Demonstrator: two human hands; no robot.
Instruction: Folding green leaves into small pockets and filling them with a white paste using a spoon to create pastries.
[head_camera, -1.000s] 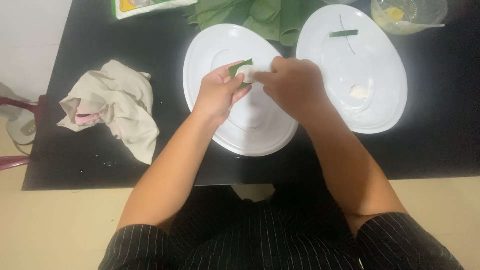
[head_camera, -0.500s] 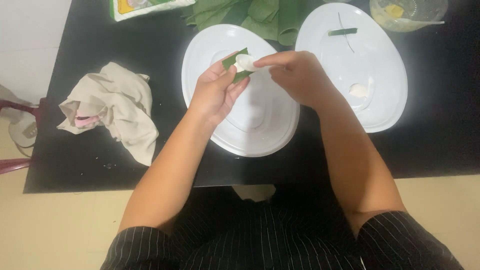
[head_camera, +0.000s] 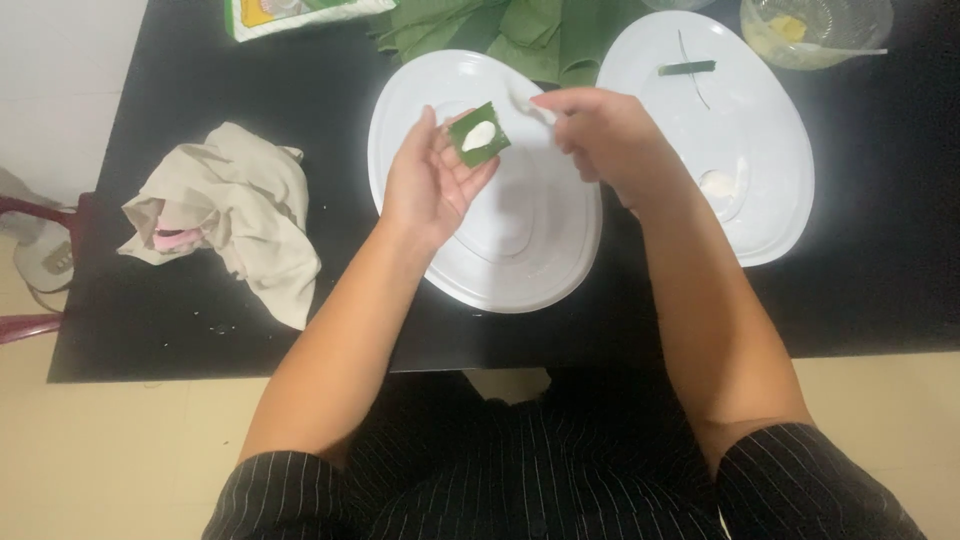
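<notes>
The left hand (head_camera: 432, 185) holds a small green leaf square (head_camera: 479, 134) with white paste over the near white plate (head_camera: 520, 250). The right hand (head_camera: 600, 135) pinches a small white utensil (head_camera: 527, 103) beside it.

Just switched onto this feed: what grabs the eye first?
The left hand holds a small square of green leaf with a white dab on it, above the nearer white oval plate. The right hand hovers beside it. A crumpled beige cloth lies to the left on the black table.
</notes>
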